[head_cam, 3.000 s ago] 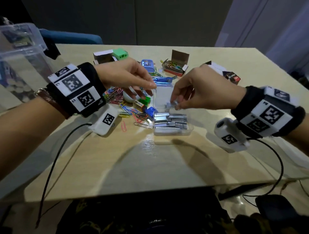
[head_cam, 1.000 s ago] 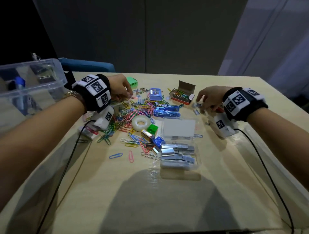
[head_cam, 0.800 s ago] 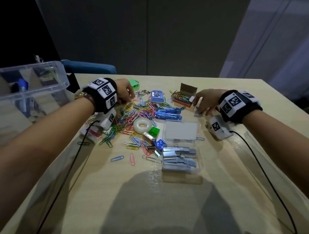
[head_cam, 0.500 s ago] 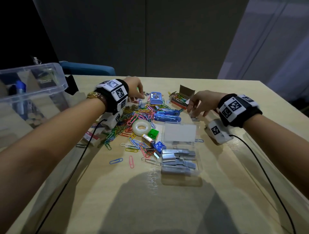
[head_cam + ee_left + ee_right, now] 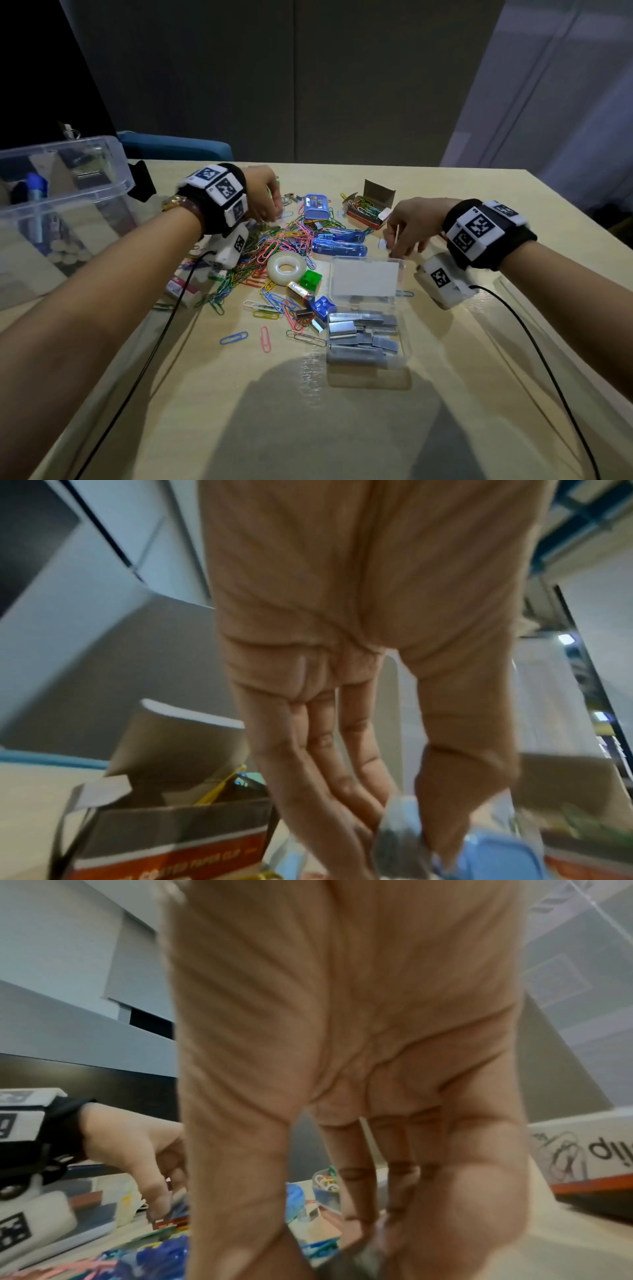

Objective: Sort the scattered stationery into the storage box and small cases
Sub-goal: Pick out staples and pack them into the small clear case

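My left hand point(image 5: 273, 213) reaches down at the far side of the paper clip pile point(image 5: 270, 246). In the left wrist view my left hand point(image 5: 394, 842) pinches a blurred silvery staple strip point(image 5: 399, 829) between thumb and fingers. My right hand point(image 5: 388, 245) hovers just beyond the open clear staple case point(image 5: 404, 342) and pinches a small staple strip point(image 5: 383, 243). In the right wrist view that strip point(image 5: 359, 1259) shows dark grey at the tips of my right hand point(image 5: 363, 1256). The case holds several staple strips point(image 5: 363, 334); its lid point(image 5: 364, 277) lies open behind.
A clear storage box point(image 5: 85, 192) stands at the left edge. A paper clip carton point(image 5: 368, 210), blue case point(image 5: 317, 205), two blue tools point(image 5: 339, 241), tape roll point(image 5: 286, 269), green sharpener point(image 5: 311, 279), battery point(image 5: 299, 291), blue sharpener point(image 5: 323, 305) and eraser point(image 5: 181, 289) lie around. Wrist cables trail toward the near edge.
Both hands left the staple case and went to the far side of the table. Since half a second ago the right hand has drawn back toward the case lid.
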